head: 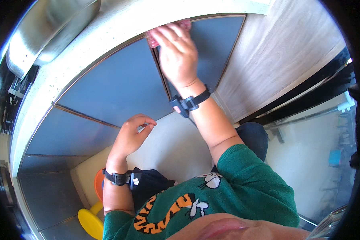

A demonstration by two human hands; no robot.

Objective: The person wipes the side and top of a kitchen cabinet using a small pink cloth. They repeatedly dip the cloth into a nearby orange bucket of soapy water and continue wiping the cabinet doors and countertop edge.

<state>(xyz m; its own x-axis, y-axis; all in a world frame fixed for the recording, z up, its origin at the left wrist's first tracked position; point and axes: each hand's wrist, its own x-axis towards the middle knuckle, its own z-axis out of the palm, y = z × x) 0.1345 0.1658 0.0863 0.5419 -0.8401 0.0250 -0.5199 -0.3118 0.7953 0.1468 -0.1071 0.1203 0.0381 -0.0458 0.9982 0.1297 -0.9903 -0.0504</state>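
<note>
My right hand (178,54) lies flat with extended fingers over a red and white cloth (154,40), pressing it against the top of a blue-grey cabinet door (211,45), just under the counter's edge. Part of the cloth is hidden beneath the fingers. A second blue-grey cabinet door (117,81) adjoins it on the left, with a dark brown-edged seam between them. My left hand (133,133) hangs in front of the lower edge of that door, fingers loosely curled and parted, with nothing in it. Each wrist wears a black strap with a small device.
A pale stone countertop (108,39) curves above the doors, with a large metal vessel (57,27) and a stove at the left. A wood-grain panel (273,54) stands on the right. Low at the left are a yellow round object (90,222) and an orange one (98,184).
</note>
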